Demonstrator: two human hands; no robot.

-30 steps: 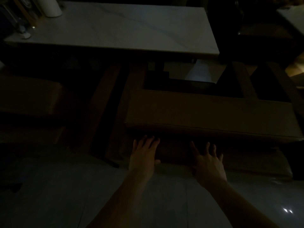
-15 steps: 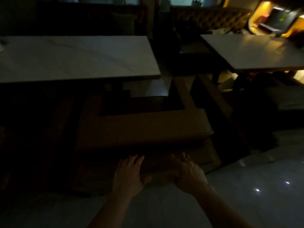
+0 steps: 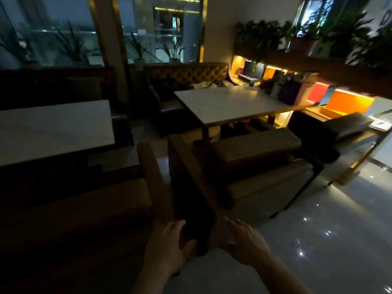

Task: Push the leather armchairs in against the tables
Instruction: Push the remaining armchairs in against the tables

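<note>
A brown leather armchair stands at the lower left, its seat under a white marble table. My left hand lies with fingers extended at the armchair's rear right corner. My right hand hovers beside it, fingers loosely bent, holding nothing. A second armchair with a wooden arm stands to the right, facing another white table. A third dark armchair sits further right.
Tufted leather benches line the far side of both tables. A lit shelf with bags and boxes runs along the right, with plants above. Glossy tiled floor lies to the lower right.
The view has lifted and swung right, from the first armchair's back to the second table and chairs. Both hands have come off the backrest's middle and are near its right corner.
</note>
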